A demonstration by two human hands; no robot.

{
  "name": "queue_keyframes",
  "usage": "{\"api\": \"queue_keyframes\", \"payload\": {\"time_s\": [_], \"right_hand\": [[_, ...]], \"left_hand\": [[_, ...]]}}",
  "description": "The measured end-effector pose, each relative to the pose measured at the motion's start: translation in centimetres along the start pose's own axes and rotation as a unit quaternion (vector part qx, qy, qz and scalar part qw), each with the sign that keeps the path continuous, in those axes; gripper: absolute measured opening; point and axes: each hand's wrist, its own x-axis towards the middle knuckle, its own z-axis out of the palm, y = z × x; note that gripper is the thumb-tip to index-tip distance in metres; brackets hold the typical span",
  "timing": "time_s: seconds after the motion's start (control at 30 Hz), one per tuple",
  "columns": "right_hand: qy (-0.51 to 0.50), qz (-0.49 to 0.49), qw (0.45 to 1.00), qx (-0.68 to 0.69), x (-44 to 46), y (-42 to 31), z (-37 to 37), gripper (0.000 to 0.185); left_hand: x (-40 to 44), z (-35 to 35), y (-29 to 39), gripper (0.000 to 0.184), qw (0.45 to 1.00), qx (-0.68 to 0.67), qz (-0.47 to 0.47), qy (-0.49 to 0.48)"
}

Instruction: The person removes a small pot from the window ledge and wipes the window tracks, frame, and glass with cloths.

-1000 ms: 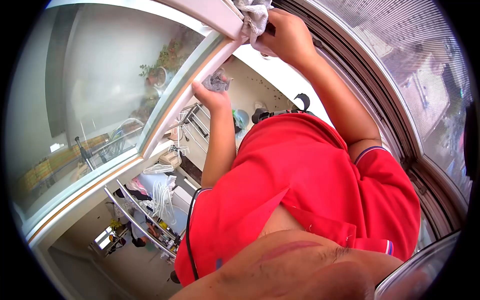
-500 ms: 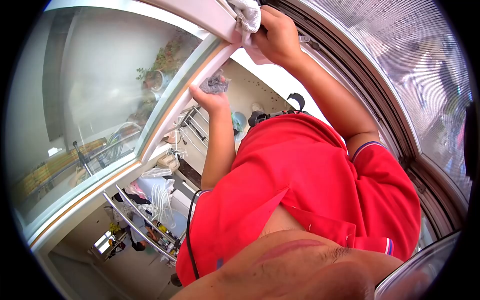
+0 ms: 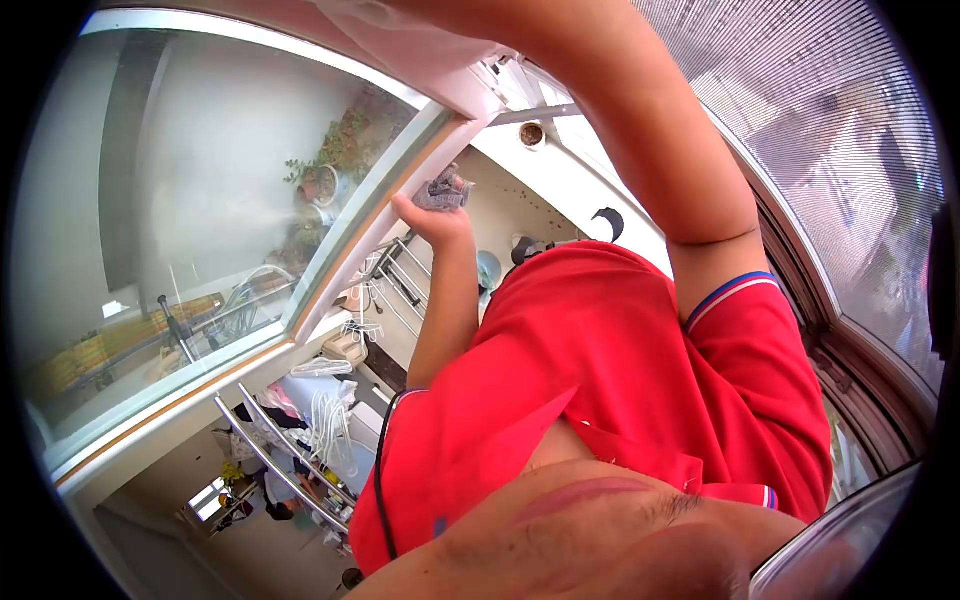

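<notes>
My left hand [image 3: 432, 216] is pressed to the pale edge of the window frame [image 3: 345, 235], with a crumpled grey cloth [image 3: 444, 190] held in its fingers. My right arm [image 3: 650, 120] reaches up and across the top of the view, over the upper corner of the frame. Its hand lies beyond the top edge and does not show. Whitish, blurred material [image 3: 425, 50] hangs below the right forearm.
A glass pane [image 3: 220, 180] fills the upper left. Metal rails [image 3: 280, 465] and hangers [image 3: 330, 425] are below it. Dark window tracks [image 3: 850, 375] and ribbed glazing [image 3: 830, 150] lie right. A round pot [image 3: 531, 135] stands on a white ledge [image 3: 570, 165].
My right hand has moved up and left out of view from the frame's upper corner, where it held a whitish cloth. My left hand, still with the grey cloth, appears slightly lower and farther right.
</notes>
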Motion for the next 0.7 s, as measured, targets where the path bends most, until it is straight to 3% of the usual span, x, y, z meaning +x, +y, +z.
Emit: {"api": "queue_keyframes", "payload": {"time_s": [0.1, 0.2, 0.3, 0.47, 0.53, 0.7], "right_hand": [[-0.131, 0.149, 0.980, -0.028, -4.7, 0.2, -1.5, 0.014], [-0.174, 0.186, 0.965, -0.056, -12.7, 3.0, -2.5, 0.017], [-0.173, 0.181, 0.967, -0.039, -16.9, 4.9, -2.6, 0.019], [-0.163, 0.063, 0.984, 0.028, -10.6, 5.0, -2.4, 0.019], [-0.172, 0.080, 0.977, 0.097, -7.4, 3.8, -2.4, 0.016], [-0.239, 0.245, 0.914, 0.217, -1.6, 1.9, -2.9, 0.019]], "left_hand": [[0.1, -1.2, -0.4, 0.062, 1.000, -0.014, -0.019, 0.002], [-0.3, -0.9, -0.1, 0.066, 0.999, -0.006, -0.004, -0.051], [-0.7, -0.1, 0.1, 0.069, 1.000, -0.004, -0.009, 0.024], [-0.4, 0.1, -0.2, 0.068, 1.000, -0.006, 0.005, 0.012], [-0.3, -0.5, -0.5, 0.067, 1.000, 0.003, 0.017, -0.009], [-0.5, -0.2, -0.7, 0.064, 1.000, -0.005, 0.001, 0.004]]}}
